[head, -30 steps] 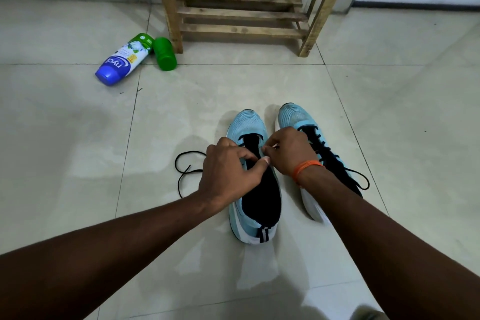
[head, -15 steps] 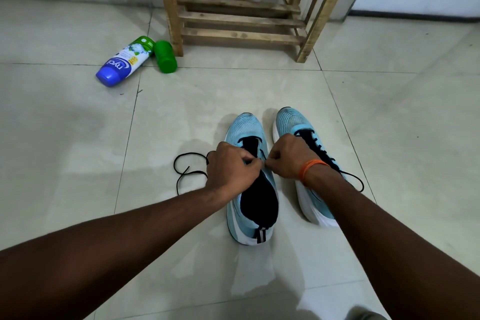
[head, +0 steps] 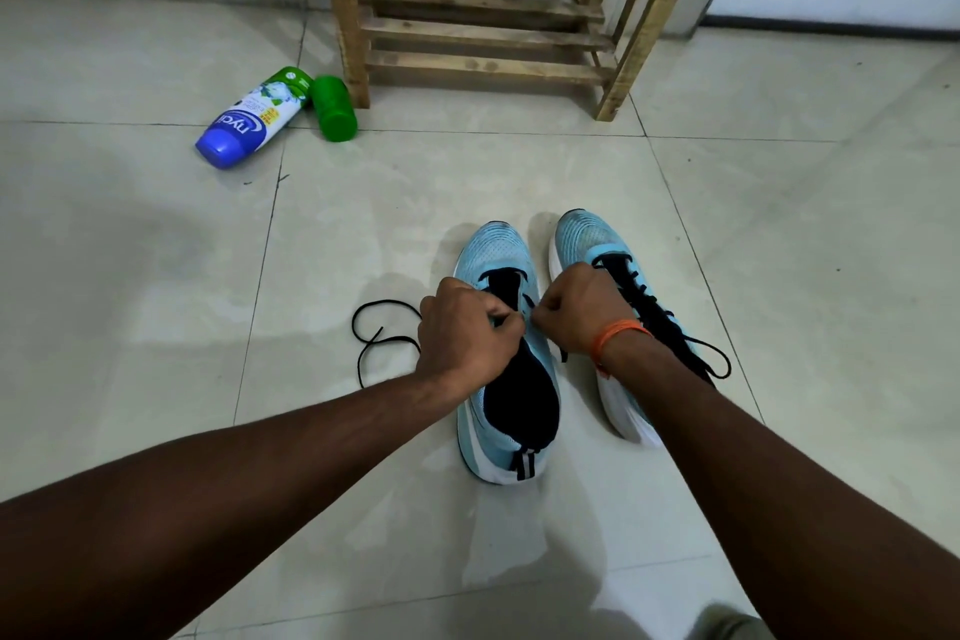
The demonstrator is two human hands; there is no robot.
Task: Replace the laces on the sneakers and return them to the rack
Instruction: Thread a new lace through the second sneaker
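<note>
Both my forearms reach forward and meet over the first sneaker [head: 496, 257], which stands on the tiled floor [head: 779, 250] with its toe pointing away from me. My left hand [head: 467, 327] sits knuckles up above its black tongue, fingers curled into a fist around the black lace [head: 374, 343]. The slack of the lace loops out on the floor beside that hand. My right hand [head: 576, 312], with an orange band [head: 618, 333] at the wrist, is closed too, thumb and fingers pinching a short bit of the lace at the sneaker's eyelet edge. The two hands nearly touch.

My fists hide the eyelets, so I cannot tell how far the lace is threaded. My right wrist covers part of the second sneaker [head: 587, 239], just beside the first. The wooden rack [head: 488, 36] beyond is cut off at the top.
</note>
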